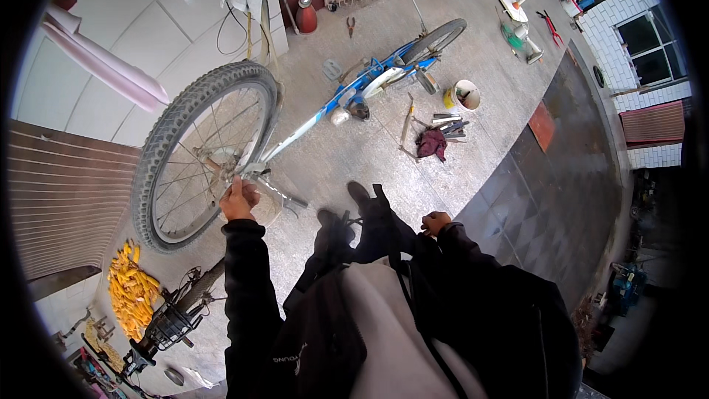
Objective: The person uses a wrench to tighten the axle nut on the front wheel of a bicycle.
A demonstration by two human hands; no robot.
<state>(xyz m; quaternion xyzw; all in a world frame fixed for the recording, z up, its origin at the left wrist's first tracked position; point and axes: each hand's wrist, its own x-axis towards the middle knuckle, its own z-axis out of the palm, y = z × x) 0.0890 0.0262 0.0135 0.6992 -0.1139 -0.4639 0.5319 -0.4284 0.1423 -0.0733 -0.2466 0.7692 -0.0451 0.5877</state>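
From the left of two head-worn fisheye cameras, we are looking steeply down past the wearer's black jacket [509, 318] to the shoes [359, 192] and concrete floor [317, 170]. We are viewing the bicycle wheel [218, 164] close up at left and a white brick wall [602, 11] well beyond at upper right, where straight edges are bending rimward.

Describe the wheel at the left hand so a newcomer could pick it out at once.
Find the blue-and-white bicycle in the upper middle of the picture. Follow its frame down and left to the big wheel, where the left hand reaches in near the centre. Unlike the bicycle's far wheel, which looks much smaller, this one looms large and shows a thick, knobbly tyre.
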